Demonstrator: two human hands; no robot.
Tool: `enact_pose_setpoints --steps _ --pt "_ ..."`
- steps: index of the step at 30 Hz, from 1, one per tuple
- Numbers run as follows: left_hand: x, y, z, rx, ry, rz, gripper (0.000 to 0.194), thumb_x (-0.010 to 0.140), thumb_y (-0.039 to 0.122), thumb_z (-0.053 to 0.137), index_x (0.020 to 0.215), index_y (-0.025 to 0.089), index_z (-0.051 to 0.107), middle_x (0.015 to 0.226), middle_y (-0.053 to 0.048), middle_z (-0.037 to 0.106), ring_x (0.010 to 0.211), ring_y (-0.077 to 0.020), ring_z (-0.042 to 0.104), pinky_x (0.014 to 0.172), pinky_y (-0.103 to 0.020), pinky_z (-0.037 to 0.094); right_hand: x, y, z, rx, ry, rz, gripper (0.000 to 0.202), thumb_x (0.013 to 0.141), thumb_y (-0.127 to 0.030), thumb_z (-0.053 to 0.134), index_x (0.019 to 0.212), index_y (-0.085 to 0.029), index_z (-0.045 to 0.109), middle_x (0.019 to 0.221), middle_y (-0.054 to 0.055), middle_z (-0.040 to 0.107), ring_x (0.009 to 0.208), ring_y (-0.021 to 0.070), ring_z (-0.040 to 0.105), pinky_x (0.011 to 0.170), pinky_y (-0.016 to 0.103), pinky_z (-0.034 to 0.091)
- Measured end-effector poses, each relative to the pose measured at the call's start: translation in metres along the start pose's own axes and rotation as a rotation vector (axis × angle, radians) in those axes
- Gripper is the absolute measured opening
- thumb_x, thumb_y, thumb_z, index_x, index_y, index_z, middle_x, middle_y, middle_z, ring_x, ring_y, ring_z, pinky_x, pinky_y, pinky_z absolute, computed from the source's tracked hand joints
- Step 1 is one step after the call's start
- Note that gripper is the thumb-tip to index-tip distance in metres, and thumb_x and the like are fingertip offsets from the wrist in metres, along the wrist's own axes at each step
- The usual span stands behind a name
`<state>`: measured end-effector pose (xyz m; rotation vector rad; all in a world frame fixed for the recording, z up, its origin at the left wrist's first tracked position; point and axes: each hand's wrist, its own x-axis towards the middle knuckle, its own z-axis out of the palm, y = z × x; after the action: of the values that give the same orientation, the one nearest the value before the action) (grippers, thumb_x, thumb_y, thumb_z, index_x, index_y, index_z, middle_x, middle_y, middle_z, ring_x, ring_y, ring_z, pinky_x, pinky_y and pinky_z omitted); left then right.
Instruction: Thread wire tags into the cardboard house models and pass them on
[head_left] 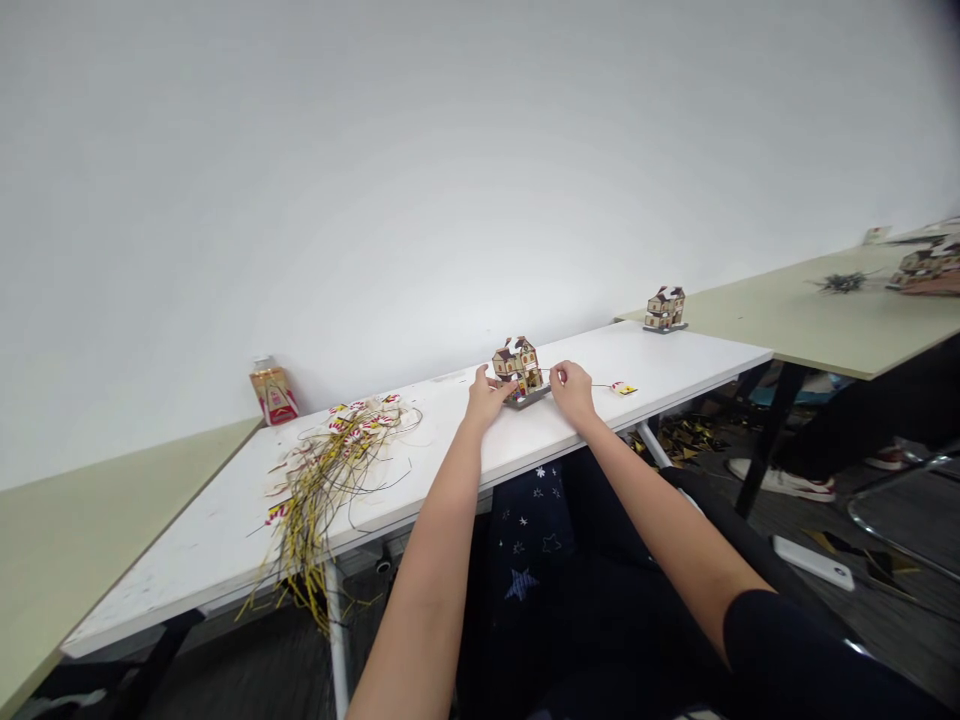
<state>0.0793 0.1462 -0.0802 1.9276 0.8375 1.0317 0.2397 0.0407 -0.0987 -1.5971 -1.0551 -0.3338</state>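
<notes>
A small model house (517,368) with beige walls and dark roof edges stands on a dark base on the white table (450,425). My left hand (487,398) grips its left side, the thumb across the front. At the house's right side, my right hand (573,388) has its fingers pinched on a thin cord. Part of this cord (602,385) runs out to the right, ending at a small red, white and yellow tag (624,388) on the tabletop. The cord's other end reaches toward the house; how it meets the wall is too small to make out.
Yellow and dark cords (319,490) with several tags spill over the table's front edge at left. A gold and red bottle (274,390) stands by the wall. Another model house (665,309) sits at back right. A white phone (814,562) lies low on the right.
</notes>
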Motion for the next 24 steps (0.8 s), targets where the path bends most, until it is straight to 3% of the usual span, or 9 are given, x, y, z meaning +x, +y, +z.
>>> enact_pose_setpoints --steps 12,24 --pt "0.0011 -0.0011 -0.0002 -0.004 0.050 -0.003 0.080 0.075 0.045 0.077 0.139 0.013 0.042 0.091 -0.006 0.065 0.090 -0.0220 0.065 0.086 -0.034 0.048 -0.0030 0.0025 0.0052 -0.020 -0.205 -0.168 0.024 0.090 -0.020 0.046 0.094 -0.017 0.070 0.084 0.009 0.062 0.079 0.0209 0.056 0.081 0.032 0.044" --pt "0.0025 -0.0039 0.0003 -0.012 0.054 -0.016 0.086 0.074 0.048 0.077 0.142 0.013 0.037 0.092 -0.006 0.066 0.089 -0.0223 0.065 0.085 -0.034 0.047 -0.0059 0.0035 0.0096 -0.068 -0.298 -0.241 0.036 0.086 -0.010 0.044 0.105 -0.017 0.073 0.095 0.009 0.054 0.090 0.0214 0.056 0.089 0.034 0.046"
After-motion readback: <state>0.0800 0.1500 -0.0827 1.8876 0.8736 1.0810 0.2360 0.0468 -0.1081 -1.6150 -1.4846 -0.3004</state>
